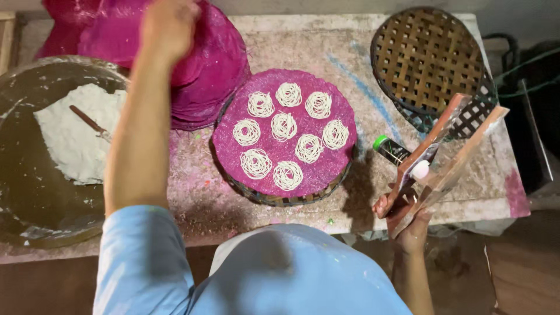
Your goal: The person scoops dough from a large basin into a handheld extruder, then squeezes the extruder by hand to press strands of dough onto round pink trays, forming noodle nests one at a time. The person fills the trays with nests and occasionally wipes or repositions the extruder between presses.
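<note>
Stained with pink dust and flour, the stone counter (192, 169) carries a round woven tray covered by a magenta cloth (284, 131), on which nine white noodle coils (283, 126) lie in small nests, apart from one another. Beyond it, at the far left, a heap of magenta cloths (201, 64) is bunched up; the left hand (166, 23) reaches over to it and seems to rest on or pinch the top cloth, though the blur keeps me from telling whether its grip is closed. The right hand (408, 216) is clenched on a wooden press (446, 149), held tilted above the counter's near right edge. Just beside the press lies a small dark bottle with a green cap (389, 149), and an empty woven tray (431, 58) leans behind. A large basin of white dough (76, 137) sits at left. Risk, as I judge it: the tilted press could swing into the bottle, or a dragged cloth could sweep across the coils and smear them.
</note>
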Motion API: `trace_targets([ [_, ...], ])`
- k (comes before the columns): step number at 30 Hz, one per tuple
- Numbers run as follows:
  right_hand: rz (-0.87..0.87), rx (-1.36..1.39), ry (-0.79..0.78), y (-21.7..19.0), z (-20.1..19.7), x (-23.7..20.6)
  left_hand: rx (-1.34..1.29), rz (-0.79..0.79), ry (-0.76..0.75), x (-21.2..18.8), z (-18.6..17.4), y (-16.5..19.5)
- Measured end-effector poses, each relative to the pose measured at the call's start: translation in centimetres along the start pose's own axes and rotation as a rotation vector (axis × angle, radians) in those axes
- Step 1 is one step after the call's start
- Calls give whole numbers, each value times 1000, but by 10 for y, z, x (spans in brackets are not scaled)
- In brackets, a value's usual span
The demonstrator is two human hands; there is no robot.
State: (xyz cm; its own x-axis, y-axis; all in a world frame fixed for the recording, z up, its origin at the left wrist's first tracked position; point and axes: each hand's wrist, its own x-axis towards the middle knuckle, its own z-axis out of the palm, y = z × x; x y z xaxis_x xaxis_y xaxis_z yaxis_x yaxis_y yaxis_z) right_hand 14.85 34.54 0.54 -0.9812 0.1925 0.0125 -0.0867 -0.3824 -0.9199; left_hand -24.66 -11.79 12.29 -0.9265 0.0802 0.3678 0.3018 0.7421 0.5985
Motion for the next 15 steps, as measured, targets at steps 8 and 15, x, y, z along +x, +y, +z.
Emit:
trace_targets([
  [8, 7, 22, 20, 7, 4, 2, 35, 345, -220, -183, 95, 123],
  [15, 10, 2, -5, 3, -5, -6, -122, 383, -354, -279, 145, 122],
])
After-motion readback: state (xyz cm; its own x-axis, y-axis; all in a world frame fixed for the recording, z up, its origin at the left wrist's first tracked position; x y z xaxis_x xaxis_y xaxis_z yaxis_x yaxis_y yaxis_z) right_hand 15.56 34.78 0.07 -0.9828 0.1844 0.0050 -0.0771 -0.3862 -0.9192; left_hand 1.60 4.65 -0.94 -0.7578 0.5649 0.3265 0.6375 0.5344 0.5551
